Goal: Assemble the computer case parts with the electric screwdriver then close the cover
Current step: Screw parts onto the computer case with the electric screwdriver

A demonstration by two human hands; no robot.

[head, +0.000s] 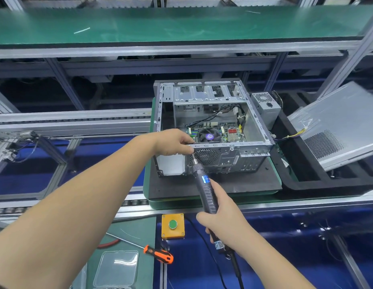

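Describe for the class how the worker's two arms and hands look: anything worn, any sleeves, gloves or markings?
Both forearms are bare as far as the picture shows, with no sleeves in view. The left hand and right hand wear no gloves. No watch, ring, wristband or marking shows on either.

blue label on electric screwdriver (204, 185), unreadable

Your left hand (173, 142) hides the electric screwdriver (204, 184) bit's tip at the computer case (212, 122). The side cover (337, 126) and screwdriver cable run past the frame's edges. Label text is unreadable.
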